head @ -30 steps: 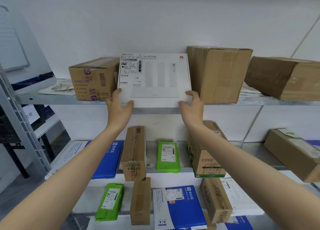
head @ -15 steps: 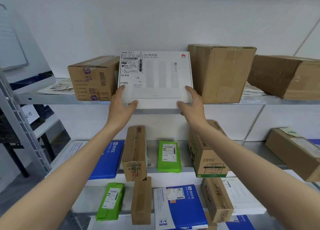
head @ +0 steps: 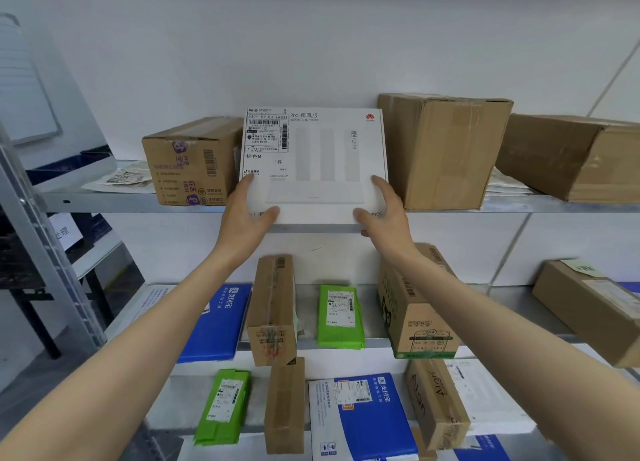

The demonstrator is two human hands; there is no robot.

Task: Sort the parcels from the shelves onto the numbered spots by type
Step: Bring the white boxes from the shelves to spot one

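Two hands, left hand point(head: 245, 218) and right hand point(head: 384, 214), grasp the flat white cardboard box point(head: 313, 164) by its lower corners, upright at the grey metal top shelf point(head: 114, 202) edge.

Both hands took a firmer hold of the white box point(head: 313, 169): the left hand point(head: 242, 223) and right hand point(head: 386, 218) slid their fingers point(head: 250, 180) a little inward over its lower corners, and the thumbs closed further onto its front face. Between the fingers, the box's bottom edge came forward and dropped slightly past the shelf lip point(head: 519, 207).
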